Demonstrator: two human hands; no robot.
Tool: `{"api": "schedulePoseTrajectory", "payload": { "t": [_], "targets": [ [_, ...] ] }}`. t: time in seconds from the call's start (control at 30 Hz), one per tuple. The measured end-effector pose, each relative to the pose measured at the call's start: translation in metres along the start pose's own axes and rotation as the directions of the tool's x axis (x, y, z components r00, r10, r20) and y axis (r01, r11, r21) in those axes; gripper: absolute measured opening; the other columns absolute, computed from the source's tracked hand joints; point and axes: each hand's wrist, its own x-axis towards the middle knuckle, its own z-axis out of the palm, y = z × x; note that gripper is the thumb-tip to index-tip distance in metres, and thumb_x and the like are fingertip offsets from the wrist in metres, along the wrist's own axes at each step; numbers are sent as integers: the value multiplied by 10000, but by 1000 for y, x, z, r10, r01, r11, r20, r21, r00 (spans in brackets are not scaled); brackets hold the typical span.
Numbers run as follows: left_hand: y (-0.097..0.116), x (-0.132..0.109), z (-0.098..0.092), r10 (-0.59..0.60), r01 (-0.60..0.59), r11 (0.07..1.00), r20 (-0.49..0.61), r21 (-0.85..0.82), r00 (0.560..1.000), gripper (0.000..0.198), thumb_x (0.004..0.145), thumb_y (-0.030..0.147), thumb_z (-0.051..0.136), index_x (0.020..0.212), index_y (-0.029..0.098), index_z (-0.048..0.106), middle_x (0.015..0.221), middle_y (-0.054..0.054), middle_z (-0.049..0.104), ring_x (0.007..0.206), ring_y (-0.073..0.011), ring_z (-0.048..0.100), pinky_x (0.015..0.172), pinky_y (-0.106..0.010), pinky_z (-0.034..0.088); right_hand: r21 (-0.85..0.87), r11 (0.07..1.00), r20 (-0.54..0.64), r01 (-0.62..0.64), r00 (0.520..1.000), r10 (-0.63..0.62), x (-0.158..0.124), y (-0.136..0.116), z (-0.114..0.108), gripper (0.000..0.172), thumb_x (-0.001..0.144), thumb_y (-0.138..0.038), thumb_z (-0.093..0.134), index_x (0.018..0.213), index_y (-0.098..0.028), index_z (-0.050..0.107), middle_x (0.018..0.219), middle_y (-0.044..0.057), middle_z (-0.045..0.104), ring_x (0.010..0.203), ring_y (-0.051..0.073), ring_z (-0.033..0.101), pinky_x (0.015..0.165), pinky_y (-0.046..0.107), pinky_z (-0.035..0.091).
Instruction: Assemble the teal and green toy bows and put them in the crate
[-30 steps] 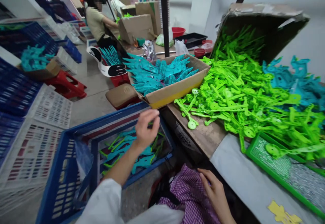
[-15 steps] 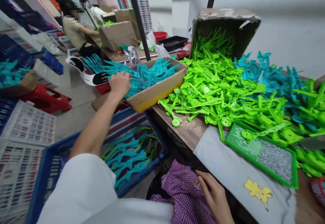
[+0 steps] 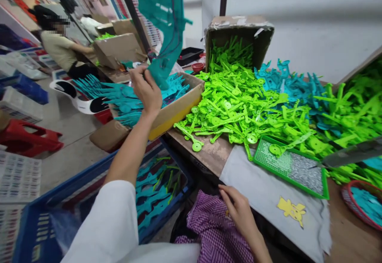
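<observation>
My left hand (image 3: 147, 90) is closed on the lower end of a teal plastic part (image 3: 171, 36), long and curved. The part stands upright above a cardboard box (image 3: 179, 110) of similar teal pieces. My right hand (image 3: 238, 207) hangs low by the table's front edge, beside a purple checkered cloth (image 3: 209, 227) on my lap. Its fingers are stretched out, and I see nothing in them. Beyond it on the table lies a grey cloth (image 3: 250, 183) with a yellow cartoon figure.
Bright green plastic parts (image 3: 232, 112) are heaped before a tipped carton (image 3: 238, 22). A green tray (image 3: 325, 183) holds small metal pieces. To its right stands a red-rimmed basket (image 3: 352, 215). A blue crate (image 3: 30, 223) with teal-green parts sits below; another person (image 3: 59, 52) works behind.
My left hand has come up out of the box of teal pieces, now raising one curved part. The view has swung to the right. My right hand has stayed near the cloth.
</observation>
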Motion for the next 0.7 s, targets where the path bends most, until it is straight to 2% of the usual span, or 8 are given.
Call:
{"api": "schedulePoseTrajectory", "payload": {
  "t": [0.1, 0.2, 0.33, 0.37, 0.43, 0.6, 0.67, 0.7],
  "targets": [
    [77, -50, 9, 27, -17, 988, 65, -152, 998, 347, 1006, 415, 295, 1019, 124, 483, 962, -81, 533, 960, -161, 546, 892, -366, 432, 119, 992, -147, -46, 987, 63, 11, -17, -15, 309, 914, -395, 482, 1058, -207, 681, 1048, 89, 704, 984, 204, 661, 892, 344, 530],
    [143, -134, 7, 33, 53, 953, 277, -297, 960, 211, 996, 332, 370, 1001, 175, 511, 906, -54, 572, 897, -155, 586, 811, -304, 472, 294, 956, -366, 10, 925, 103, 28, -37, -35, 395, 935, -427, 421, 1208, -197, 588, 1180, 113, 647, 1055, 204, 627, 896, 365, 521],
    [194, -245, -12, -57, 300, 874, 532, -383, 845, 173, 976, 294, 397, 985, 189, 535, 896, -52, 604, 865, -162, 601, 784, -298, 495, 356, 932, -497, 70, 859, 125, 45, -43, -59, 446, 910, -455, 468, 1272, -197, 500, 1181, 103, 632, 1038, 192, 611, 874, 349, 509],
    [201, -264, -20, -77, 377, 838, 600, -394, 797, 182, 976, 291, 392, 993, 186, 539, 896, -53, 608, 865, -162, 605, 785, -297, 498, 336, 941, -517, 41, 843, 148, 45, -39, -63, 419, 891, -457, 505, 1211, -189, 536, 1115, 92, 655, 994, 189, 616, 865, 342, 503],
    [208, -289, -39, -100, 564, 741, 770, -364, 630, 204, 970, 300, 405, 1059, 177, 542, 981, -73, 619, 951, -179, 604, 852, -324, 489, 321, 947, -541, -23, 816, 203, 38, -26, -69, 356, 864, -462, 549, 1074, -177, 592, 993, 68, 681, 914, 188, 619, 846, 336, 493],
    [220, -301, -71, 130, 837, 521, 984, -170, 119, 725, 747, 365, 738, 1351, 194, 375, 1191, -99, 597, 1009, -230, 611, 879, -361, 501, 448, 888, -400, -104, 865, 303, 11, 9, -79, 338, 848, -496, 556, 965, -188, 635, 924, 55, 704, 862, 205, 642, 780, 329, 507],
    [234, -303, -70, 167, 871, 480, 986, -100, 21, 808, 676, 331, 794, 1352, 196, 372, 1200, -94, 596, 1004, -237, 614, 878, -366, 506, 470, 877, -379, -104, 873, 307, 6, 16, -84, 352, 853, -489, 552, 1037, -199, 631, 1009, 66, 702, 926, 216, 649, 813, 343, 513],
    [244, -306, -67, 165, 889, 451, 986, -83, 8, 796, 669, 316, 796, 1338, 192, 383, 1216, -96, 588, 1025, -241, 607, 894, -371, 501, 466, 881, -413, -83, 860, 300, 5, 19, -88, 386, 852, -477, 559, 1128, -210, 604, 1101, 74, 682, 1000, 220, 637, 857, 353, 506]
  ]
}}
